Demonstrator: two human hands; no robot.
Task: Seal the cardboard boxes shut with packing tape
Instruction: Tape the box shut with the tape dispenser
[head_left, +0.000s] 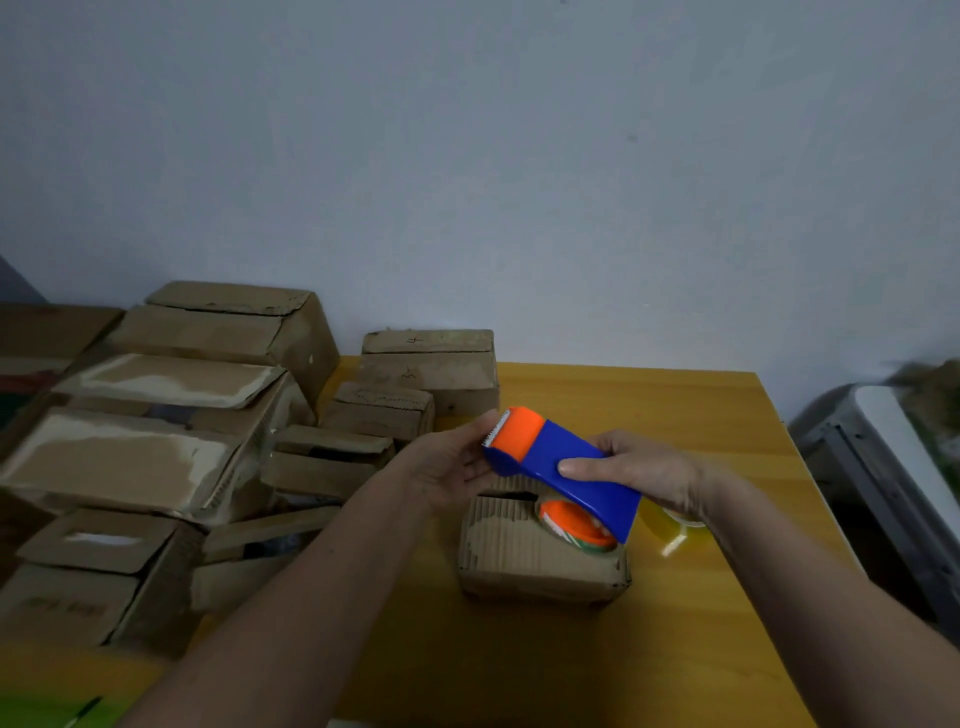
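A blue tape dispenser (569, 470) with an orange toothed cutter end is held above a small cardboard box (524, 553) on the yellow table (649, 415). My right hand (641, 470) grips its blue body, thumb on top. My left hand (449, 465) holds the dispenser at the orange cutter end. Its roll of tape (574, 525), with an orange hub, hangs under the blue body just over the box top. The box's top flaps show a dark slot near the far edge.
Several cardboard boxes (171, 415) are piled at the left and back of the table. A second roll of clear tape (675, 522) lies on the table behind my right wrist. A grey metal frame (878, 467) stands beyond the table's right edge.
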